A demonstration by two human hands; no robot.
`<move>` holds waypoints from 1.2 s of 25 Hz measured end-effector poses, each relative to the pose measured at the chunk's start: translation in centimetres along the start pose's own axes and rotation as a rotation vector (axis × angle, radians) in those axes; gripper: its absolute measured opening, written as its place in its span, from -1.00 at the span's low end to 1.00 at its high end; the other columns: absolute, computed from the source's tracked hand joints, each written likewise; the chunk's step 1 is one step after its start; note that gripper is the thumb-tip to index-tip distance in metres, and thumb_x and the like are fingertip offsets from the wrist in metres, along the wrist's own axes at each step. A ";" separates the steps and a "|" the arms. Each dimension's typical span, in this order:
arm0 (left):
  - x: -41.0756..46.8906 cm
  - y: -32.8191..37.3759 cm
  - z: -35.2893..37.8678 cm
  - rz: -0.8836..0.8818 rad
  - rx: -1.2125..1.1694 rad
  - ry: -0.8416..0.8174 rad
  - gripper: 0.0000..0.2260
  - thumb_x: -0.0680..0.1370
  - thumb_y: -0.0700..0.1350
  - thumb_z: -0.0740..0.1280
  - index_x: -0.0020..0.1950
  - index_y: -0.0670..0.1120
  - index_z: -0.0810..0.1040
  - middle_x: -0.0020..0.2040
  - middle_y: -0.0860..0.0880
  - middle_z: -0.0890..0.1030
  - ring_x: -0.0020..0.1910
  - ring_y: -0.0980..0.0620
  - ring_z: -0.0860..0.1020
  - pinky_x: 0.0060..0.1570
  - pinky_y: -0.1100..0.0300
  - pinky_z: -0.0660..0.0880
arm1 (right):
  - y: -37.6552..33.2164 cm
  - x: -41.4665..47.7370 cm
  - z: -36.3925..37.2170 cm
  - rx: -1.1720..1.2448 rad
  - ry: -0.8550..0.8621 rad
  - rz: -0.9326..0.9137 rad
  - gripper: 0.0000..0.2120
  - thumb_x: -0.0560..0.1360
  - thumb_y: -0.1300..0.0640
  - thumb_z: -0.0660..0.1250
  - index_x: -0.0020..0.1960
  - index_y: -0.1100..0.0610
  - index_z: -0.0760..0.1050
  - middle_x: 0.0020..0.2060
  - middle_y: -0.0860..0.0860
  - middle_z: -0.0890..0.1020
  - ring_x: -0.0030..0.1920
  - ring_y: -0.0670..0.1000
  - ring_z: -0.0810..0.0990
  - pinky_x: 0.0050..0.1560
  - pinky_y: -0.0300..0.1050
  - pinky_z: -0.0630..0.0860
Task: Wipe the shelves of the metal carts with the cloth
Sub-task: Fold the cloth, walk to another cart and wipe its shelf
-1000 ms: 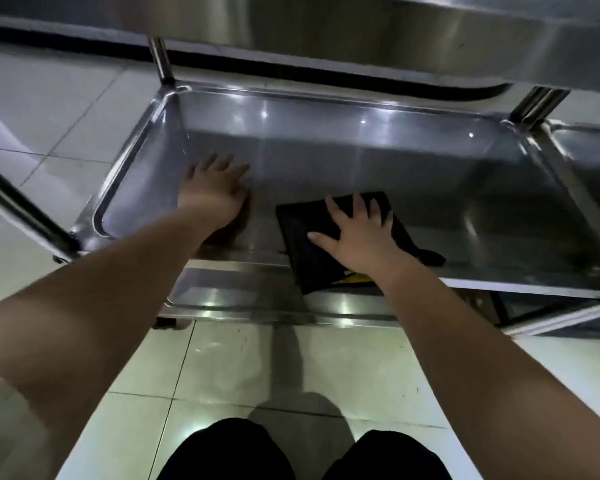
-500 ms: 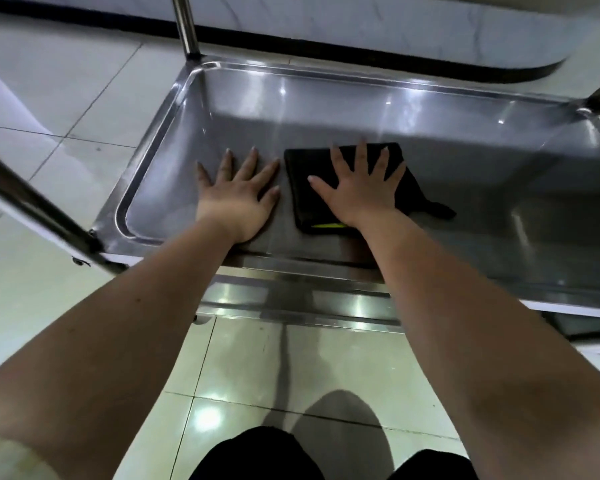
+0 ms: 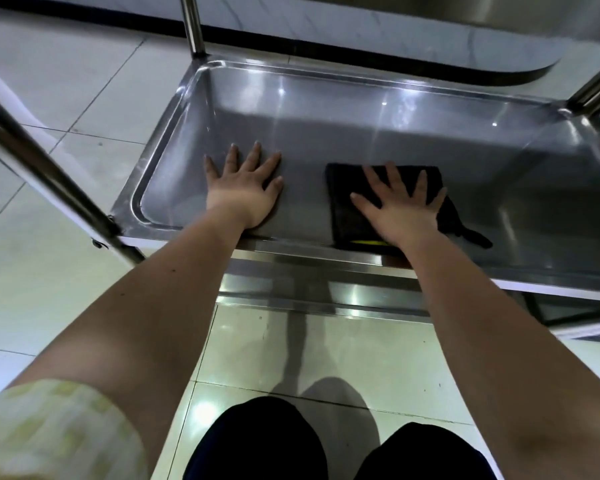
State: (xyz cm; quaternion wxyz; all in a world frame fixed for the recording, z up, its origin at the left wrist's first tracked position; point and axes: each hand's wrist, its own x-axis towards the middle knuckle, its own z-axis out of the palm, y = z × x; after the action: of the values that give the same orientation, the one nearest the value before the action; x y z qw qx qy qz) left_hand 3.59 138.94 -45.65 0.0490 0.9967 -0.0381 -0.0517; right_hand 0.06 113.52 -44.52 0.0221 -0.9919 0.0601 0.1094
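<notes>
Since half a second ago the right hand and cloth have slid toward 3 o'clock, opening a gap from the left hand. Right fingers are spread flat, pressing the black cloth onto the shelf near its 6 o'clock rim, not gripping. Left fingers are splayed on bare steel, holding nothing, probably bracing. No readable writing, just a yellow strip on the cloth's near edge.

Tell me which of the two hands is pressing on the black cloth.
The right hand: its spread fingers lie flat on the black cloth. The left hand rests on the bare metal shelf, apart from the cloth.
</notes>
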 end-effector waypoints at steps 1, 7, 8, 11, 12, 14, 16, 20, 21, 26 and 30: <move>-0.2 0.0 0.0 0.000 0.001 -0.007 -0.51 0.62 0.25 -0.13 0.56 0.29 -0.08 0.61 0.11 -0.10 0.58 -0.11 -0.14 0.42 -0.35 -0.24 | -0.6 0.7 -0.2 0.017 -0.016 0.075 -0.37 0.49 -0.47 -0.20 0.50 -0.36 -0.24 0.57 -0.15 -0.21 0.52 0.33 -0.25 0.38 0.49 -0.25; 0.1 -0.2 -0.1 0.004 -0.019 -0.040 -0.54 0.64 0.20 -0.13 0.55 0.31 -0.11 0.60 0.14 -0.13 0.58 -0.08 -0.17 0.42 -0.35 -0.23 | -8.4 -1.4 1.0 -0.020 0.009 -0.072 -0.37 0.49 -0.46 -0.21 0.50 -0.35 -0.28 0.57 -0.11 -0.23 0.51 0.36 -0.25 0.36 0.50 -0.27; 0.2 -0.3 -0.1 0.010 -0.026 -0.047 -0.54 0.64 0.21 -0.13 0.55 0.32 -0.11 0.60 0.14 -0.13 0.58 -0.08 -0.17 0.42 -0.35 -0.23 | -7.2 -1.6 0.9 -0.015 0.018 -0.088 -0.38 0.49 -0.47 -0.20 0.50 -0.37 -0.26 0.57 -0.13 -0.20 0.52 0.34 -0.23 0.37 0.48 -0.27; 0.5 -0.5 0.0 0.022 -0.030 -0.062 -0.53 0.63 0.24 -0.11 0.54 0.32 -0.08 0.60 0.15 -0.11 0.58 -0.07 -0.15 0.42 -0.34 -0.23 | 0.7 -1.5 0.7 -0.007 0.058 0.020 -0.38 0.49 -0.47 -0.18 0.51 -0.37 -0.20 0.58 -0.15 -0.13 0.54 0.30 -0.18 0.41 0.45 -0.24; 0.4 -0.4 0.0 0.023 -0.025 -0.062 -0.53 0.63 0.24 -0.10 0.55 0.32 -0.07 0.60 0.14 -0.11 0.58 -0.08 -0.15 0.42 -0.35 -0.22 | 3.5 -1.6 0.6 0.006 0.049 0.096 -0.38 0.49 -0.47 -0.17 0.51 -0.37 -0.18 0.58 -0.15 -0.11 0.54 0.30 -0.17 0.41 0.45 -0.23; 0.2 -0.1 -0.1 0.019 -0.031 -0.056 -0.53 0.62 0.24 -0.08 0.55 0.30 -0.03 0.60 0.13 -0.07 0.58 -0.10 -0.12 0.42 -0.36 -0.22 | 6.8 -2.2 0.4 0.024 0.031 0.212 -0.38 0.50 -0.46 -0.16 0.52 -0.36 -0.17 0.58 -0.15 -0.11 0.54 0.31 -0.17 0.41 0.45 -0.19; -0.3 0.2 -0.4 0.053 -0.029 0.015 -0.55 0.64 0.18 -0.02 0.55 0.23 0.11 0.59 0.08 0.08 0.57 -0.15 0.02 0.44 -0.33 -0.17 | 7.3 -2.5 0.3 0.014 0.035 0.234 -0.39 0.51 -0.45 -0.17 0.52 -0.35 -0.17 0.58 -0.14 -0.12 0.53 0.32 -0.18 0.41 0.46 -0.20; -2.0 4.8 -0.7 0.297 0.015 0.213 -0.62 0.61 0.02 0.09 0.39 0.02 0.47 0.34 -0.09 0.53 0.34 -0.13 0.45 0.49 -0.11 0.04 | 6.6 -2.6 0.3 -0.003 0.052 0.147 -0.41 0.52 -0.42 -0.21 0.52 -0.35 -0.21 0.59 -0.01 -0.13 0.51 0.41 -0.19 0.43 0.40 -0.25; -2.3 7.5 -0.3 0.301 -0.023 0.203 -0.59 0.60 0.04 0.06 0.38 -0.01 0.47 0.33 -0.10 0.54 0.33 -0.14 0.45 0.48 -0.10 0.08 | 6.9 -2.8 0.2 -0.007 0.045 0.123 -0.42 0.52 -0.43 -0.21 0.51 -0.37 -0.22 0.59 0.02 -0.13 0.50 0.43 -0.19 0.44 0.39 -0.27; -3.0 19.5 2.0 0.191 -0.158 0.036 -0.50 0.64 -0.10 0.07 0.59 -0.03 0.11 0.58 -0.08 0.14 0.56 -0.17 0.03 0.46 -0.25 -0.16 | 9.2 -3.1 0.1 -0.002 0.042 0.088 -0.39 0.49 -0.47 -0.20 0.50 -0.39 -0.19 0.58 0.00 -0.15 0.50 0.42 -0.21 0.45 0.36 -0.30; -3.0 22.7 2.5 0.243 -0.063 0.072 -0.54 0.67 -0.01 0.02 0.58 -0.01 0.13 0.60 -0.05 0.07 0.58 -0.13 -0.05 0.45 -0.26 -0.23 | 14.7 -3.3 0.4 0.040 0.056 0.159 -0.40 0.49 -0.48 -0.19 0.50 -0.40 -0.17 0.59 -0.01 -0.13 0.51 0.40 -0.21 0.45 0.33 -0.32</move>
State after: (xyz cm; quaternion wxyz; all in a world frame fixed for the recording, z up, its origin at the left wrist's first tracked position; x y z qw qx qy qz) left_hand -1.26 116.44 -45.49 0.0876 0.9840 -0.1551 -0.0110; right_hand -5.00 99.37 -44.62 0.0314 -0.9861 0.1413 0.0818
